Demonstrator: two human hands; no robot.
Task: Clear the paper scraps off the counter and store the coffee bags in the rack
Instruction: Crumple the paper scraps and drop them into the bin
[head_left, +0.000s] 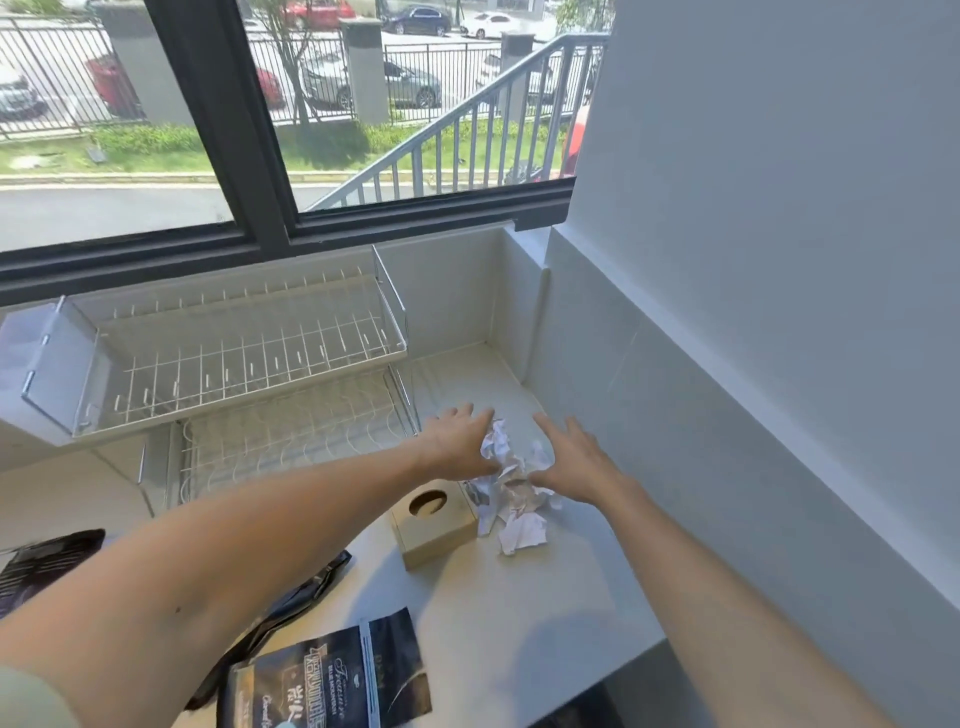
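Both spread wide and gripping nothing, the left hand (457, 441) and right hand (576, 462) flank the crumpled paper scraps (511, 493) at the desk's (545, 613) far right, apparently to scoop them together, while coffee bags (322, 675) lie near, outside the wire rack (249, 353).

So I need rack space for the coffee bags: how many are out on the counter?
3 in view: one printed bag at the near edge, one dark bag partly under the left forearm, one at the far left edge. The arm may hide more.
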